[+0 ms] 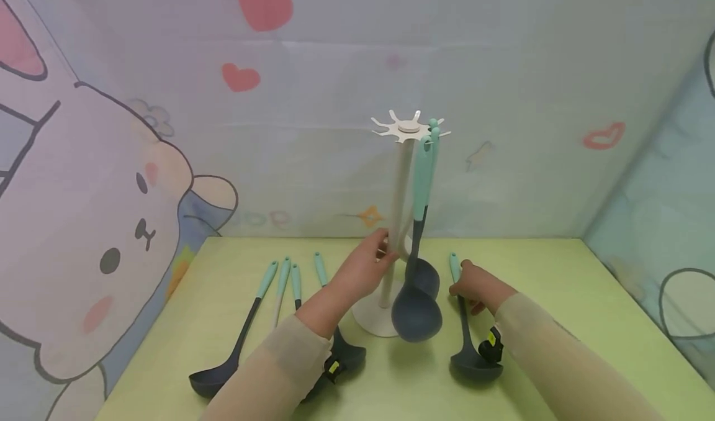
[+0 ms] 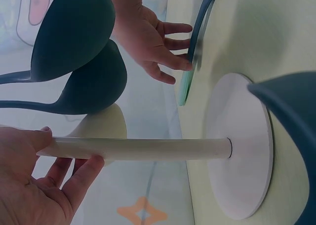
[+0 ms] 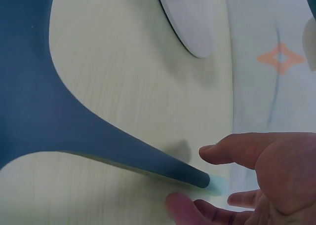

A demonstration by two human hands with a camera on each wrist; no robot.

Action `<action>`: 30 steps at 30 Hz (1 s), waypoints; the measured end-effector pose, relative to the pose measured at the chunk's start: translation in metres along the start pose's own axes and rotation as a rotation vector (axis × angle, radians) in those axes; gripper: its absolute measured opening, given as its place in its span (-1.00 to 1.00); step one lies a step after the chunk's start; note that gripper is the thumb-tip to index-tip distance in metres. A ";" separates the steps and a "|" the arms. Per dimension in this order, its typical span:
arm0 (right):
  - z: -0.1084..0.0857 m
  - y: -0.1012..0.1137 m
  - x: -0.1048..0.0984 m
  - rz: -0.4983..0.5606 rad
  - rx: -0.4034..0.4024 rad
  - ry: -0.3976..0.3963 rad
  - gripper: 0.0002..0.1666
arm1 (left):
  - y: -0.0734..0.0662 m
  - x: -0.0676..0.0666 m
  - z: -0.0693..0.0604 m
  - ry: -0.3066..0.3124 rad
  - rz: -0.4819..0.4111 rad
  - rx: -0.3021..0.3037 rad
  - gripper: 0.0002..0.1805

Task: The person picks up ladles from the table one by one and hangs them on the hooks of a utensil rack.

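Note:
A white utensil stand (image 1: 389,284) rises from a round base, with a slotted disc on top. My left hand (image 1: 364,267) holds its pole (image 2: 148,148), thumb on one side and fingers on the other. Dark ladles (image 1: 416,315) with mint handles hang from the disc's right side; a cream-coloured utensil head (image 2: 111,124) shows behind them. Right of the stand, another dark ladle (image 1: 466,331) lies on the table. Around its mint handle, my right hand (image 1: 485,287) has thumb and fingers spread on either side, with gaps visible in the right wrist view (image 3: 276,170).
Left of the stand, several mint-handled utensils lie on the yellow-green table (image 1: 558,321), including a dark ladle (image 1: 223,368) and another dark-headed utensil (image 1: 352,357). My left forearm partly covers them. A printed cloth backdrop (image 1: 313,160) stands behind the table.

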State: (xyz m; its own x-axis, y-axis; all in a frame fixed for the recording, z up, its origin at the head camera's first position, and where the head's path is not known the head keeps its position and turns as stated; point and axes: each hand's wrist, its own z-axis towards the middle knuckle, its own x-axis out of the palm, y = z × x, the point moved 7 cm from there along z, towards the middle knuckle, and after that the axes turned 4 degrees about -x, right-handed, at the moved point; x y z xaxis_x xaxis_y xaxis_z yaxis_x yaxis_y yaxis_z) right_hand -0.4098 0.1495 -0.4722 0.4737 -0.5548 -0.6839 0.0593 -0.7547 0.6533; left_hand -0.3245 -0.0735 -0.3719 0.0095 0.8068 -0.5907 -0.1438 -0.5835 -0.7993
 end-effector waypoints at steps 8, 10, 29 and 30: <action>-0.006 -0.015 -0.006 0.016 0.010 -0.012 -0.01 | -0.011 0.011 0.005 0.020 0.021 0.019 -0.62; -0.007 -0.016 -0.006 0.013 0.013 -0.009 -0.02 | -0.013 0.012 0.005 0.024 0.019 0.020 -0.63; 0.011 -0.007 0.004 -0.058 -0.013 0.002 -0.09 | -0.005 -0.001 -0.003 0.001 0.018 -0.004 -0.62; 0.012 -0.005 0.005 -0.063 -0.017 0.004 -0.09 | -0.003 -0.003 -0.003 -0.002 0.022 -0.008 -0.62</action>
State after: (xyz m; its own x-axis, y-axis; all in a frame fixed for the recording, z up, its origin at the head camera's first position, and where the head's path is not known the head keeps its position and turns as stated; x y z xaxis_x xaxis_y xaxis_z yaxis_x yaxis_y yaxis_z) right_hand -0.4184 0.1465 -0.4831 0.4723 -0.5052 -0.7223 0.1043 -0.7817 0.6149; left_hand -0.3209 -0.0744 -0.3680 0.0041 0.7941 -0.6078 -0.1363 -0.6017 -0.7870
